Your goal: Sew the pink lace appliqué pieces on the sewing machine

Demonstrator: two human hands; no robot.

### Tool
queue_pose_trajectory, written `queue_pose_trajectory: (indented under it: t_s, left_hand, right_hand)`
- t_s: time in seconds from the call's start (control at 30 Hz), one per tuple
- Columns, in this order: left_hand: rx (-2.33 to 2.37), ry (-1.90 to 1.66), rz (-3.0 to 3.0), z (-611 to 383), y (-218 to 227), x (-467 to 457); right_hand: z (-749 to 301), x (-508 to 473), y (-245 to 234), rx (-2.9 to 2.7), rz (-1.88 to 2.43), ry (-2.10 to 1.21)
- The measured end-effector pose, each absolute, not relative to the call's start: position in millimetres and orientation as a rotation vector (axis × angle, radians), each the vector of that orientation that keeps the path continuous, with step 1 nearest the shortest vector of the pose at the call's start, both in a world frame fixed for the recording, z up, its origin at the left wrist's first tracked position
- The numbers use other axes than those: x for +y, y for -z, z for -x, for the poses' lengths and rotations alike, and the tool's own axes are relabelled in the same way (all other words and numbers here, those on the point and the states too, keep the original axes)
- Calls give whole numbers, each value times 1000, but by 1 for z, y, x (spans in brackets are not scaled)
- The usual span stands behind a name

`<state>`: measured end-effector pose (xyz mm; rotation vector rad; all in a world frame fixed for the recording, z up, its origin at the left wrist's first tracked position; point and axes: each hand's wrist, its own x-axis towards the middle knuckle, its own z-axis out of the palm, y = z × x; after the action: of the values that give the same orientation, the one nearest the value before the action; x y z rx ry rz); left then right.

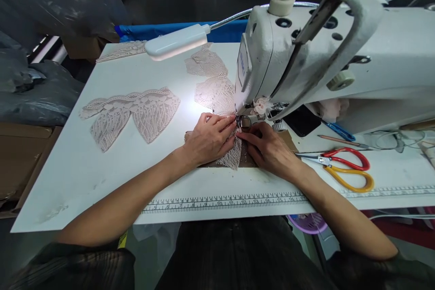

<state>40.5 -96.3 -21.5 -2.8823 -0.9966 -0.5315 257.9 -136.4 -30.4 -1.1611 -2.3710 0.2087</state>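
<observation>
A pale pink lace piece (231, 156) lies under the needle area of the white sewing machine (260, 61). My left hand (211, 138) rests flat on this lace, just left of the presser foot (242, 121), its fingers stretched out. From the other side my right hand (270, 148) has its fingers curled, with the index fingertip and thumb at the lace's right edge. Joined lace (217, 93) runs back behind the needle on the table. The stitch point itself is mostly hidden by fingers and the machine head.
Another lace piece (149, 115) lies flat at left. A lit lamp (178, 41) hangs above the white table (112, 181). On the right are scissors with red and yellow handles (350, 170), a black phone (302, 120) and a pencil (343, 140). A ruler strip (220, 204) follows the front edge.
</observation>
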Motion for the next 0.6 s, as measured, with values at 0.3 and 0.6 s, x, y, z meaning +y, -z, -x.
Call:
queue_pose_trajectory:
  t_s: [0.3,0.6]
  left_hand:
    - [-1047,475,2885,-41,21,-96]
    - [-1070,472,2818,-44,23,-101]
  right_hand:
    - [-255,-134,35,-2355,1199,-208]
    - [-267,-134,35,-2016,1340,-460]
